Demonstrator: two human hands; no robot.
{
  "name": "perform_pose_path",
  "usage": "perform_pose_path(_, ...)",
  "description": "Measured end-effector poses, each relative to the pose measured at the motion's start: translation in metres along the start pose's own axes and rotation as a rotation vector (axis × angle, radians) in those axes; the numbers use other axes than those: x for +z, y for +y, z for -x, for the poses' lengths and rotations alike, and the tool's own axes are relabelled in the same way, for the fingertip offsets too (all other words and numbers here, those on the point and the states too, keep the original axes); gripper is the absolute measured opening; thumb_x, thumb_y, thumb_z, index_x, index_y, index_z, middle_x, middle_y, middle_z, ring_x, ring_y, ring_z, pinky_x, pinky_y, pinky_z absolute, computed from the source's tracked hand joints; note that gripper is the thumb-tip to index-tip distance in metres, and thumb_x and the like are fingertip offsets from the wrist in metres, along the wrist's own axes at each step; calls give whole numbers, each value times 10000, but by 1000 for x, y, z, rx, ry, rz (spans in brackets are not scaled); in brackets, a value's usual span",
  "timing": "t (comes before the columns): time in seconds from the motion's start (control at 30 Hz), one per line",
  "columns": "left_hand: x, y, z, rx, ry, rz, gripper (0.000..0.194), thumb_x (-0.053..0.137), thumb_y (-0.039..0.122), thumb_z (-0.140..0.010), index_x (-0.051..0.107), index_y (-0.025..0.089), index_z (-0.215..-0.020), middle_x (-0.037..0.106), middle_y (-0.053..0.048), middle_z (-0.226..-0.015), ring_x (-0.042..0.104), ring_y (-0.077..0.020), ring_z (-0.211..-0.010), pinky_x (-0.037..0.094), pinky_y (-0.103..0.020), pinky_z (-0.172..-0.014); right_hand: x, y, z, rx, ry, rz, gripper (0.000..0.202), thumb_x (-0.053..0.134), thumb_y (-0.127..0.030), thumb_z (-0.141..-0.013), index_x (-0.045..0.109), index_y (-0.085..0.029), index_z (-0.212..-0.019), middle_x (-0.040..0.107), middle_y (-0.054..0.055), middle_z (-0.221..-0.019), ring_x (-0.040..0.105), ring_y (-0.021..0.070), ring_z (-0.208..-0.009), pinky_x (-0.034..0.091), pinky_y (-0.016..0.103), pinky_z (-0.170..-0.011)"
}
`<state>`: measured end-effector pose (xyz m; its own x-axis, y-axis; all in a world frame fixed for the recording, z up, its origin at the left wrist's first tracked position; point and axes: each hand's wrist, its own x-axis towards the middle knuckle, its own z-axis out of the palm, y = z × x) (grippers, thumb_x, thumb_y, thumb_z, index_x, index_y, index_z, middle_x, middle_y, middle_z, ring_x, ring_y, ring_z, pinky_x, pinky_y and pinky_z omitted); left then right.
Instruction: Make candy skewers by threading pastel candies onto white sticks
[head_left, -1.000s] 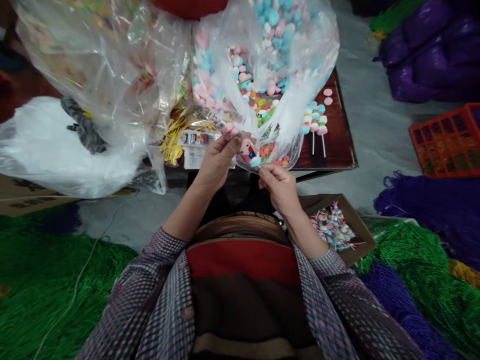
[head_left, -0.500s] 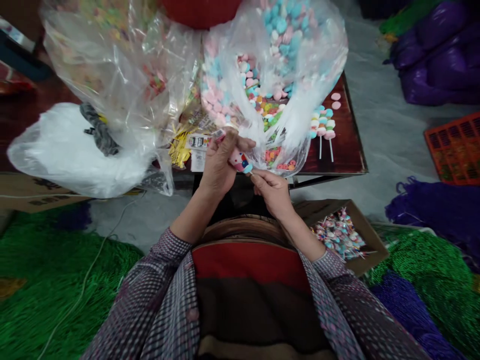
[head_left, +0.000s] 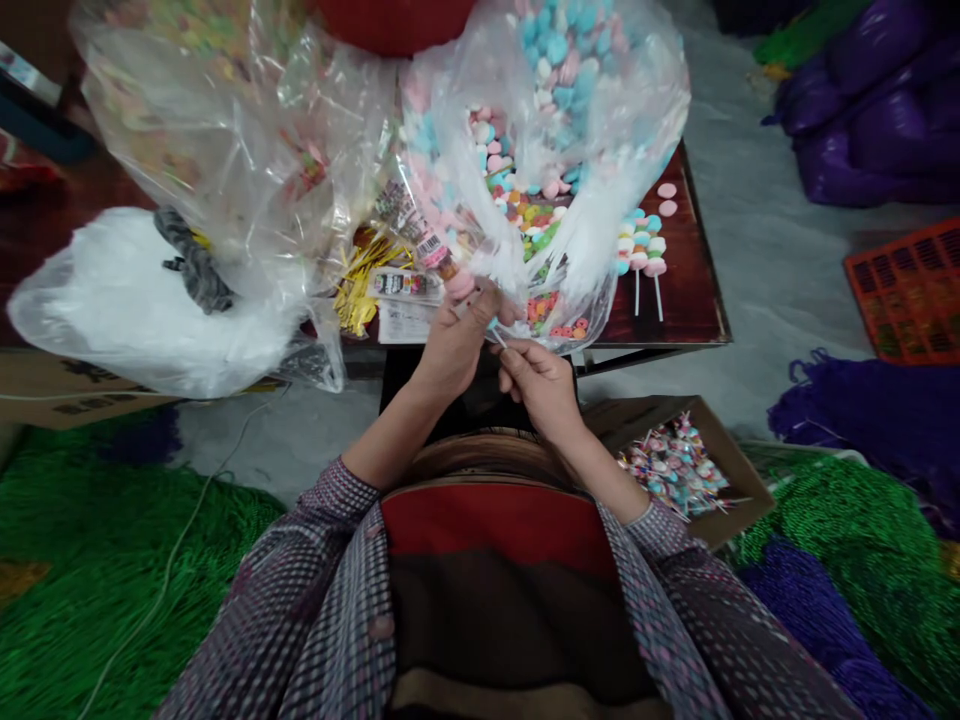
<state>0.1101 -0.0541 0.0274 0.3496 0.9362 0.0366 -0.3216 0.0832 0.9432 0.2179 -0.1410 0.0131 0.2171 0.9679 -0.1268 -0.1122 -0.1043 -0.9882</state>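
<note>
My left hand [head_left: 457, 350] is closed around the candy part of a marshmallow lollipop [head_left: 459, 284]. Its clear printed wrapper [head_left: 430, 248], bearing a barcode label, sticks out beyond my fingers toward the back. Between thumb and fingers, my right hand [head_left: 541, 388] pinches the white stick of the same lollipop. Most of the candy is hidden by my left hand. Just behind my hands stands an opened plastic bag [head_left: 576, 225] of pink, blue and white marshmallows and gummy rings. Gold twist ties [head_left: 358, 290] and small printed packets [head_left: 405, 284] lie left of my left hand.
Stacked marshmallow sticks [head_left: 643, 243] and two pink marshmallows [head_left: 667, 199] sit on the table's right side. A cardboard box [head_left: 739, 500] of wrapped lollipops stands below right. Clear bags [head_left: 247, 150] crowd the left, and green strands [head_left: 135, 580] cover the floor there.
My left hand has turned and slid down toward the stick. The wrapper's printed upper end now shows pointing up and left. My right hand stays at the stick.
</note>
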Motion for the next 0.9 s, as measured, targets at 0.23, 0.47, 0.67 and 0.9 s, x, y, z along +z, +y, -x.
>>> perform_pose_path(0.23,-24,20,-2,151,-96,26,689,496,877,-792,658,277,-1090,744,-82,-1150,718,-203,-1065,584,-329,-808,-5,10,4,78,-122,-141,426,699,-599,-851,741,-202,-1001,421,-128,-418,344,52,-365,318,216,-443)
perform_pose_path(0.47,-34,23,-19,176,102,-161,505,400,689,-985,670,268,-1051,606,5,-707,699,-147,-825,582,-351,-919,-3,8,6,81,-160,-22,457,678,-648,-845,727,-197,-901,406,-116,-438,358,56,-383,323,222,-439)
perform_pose_path(0.67,-13,2,0,117,45,-153,470,370,636,-1022,631,246,-987,489,32,-659,628,-117,-700,590,-361,-880,10,1,5,195,-225,-232,435,703,-640,-833,653,-208,-837,342,-146,-384,254,45,-347,385,212,-439)
perform_pose_path(0.9,-16,-2,2,70,-16,-208,477,377,700,-987,585,272,-1032,498,28,-688,624,-137,-734,571,-379,-851,12,0,-1,178,-265,-312,414,756,-598,-807,629,-212,-882,538,-111,-453,345,46,-356,308,198,-410)
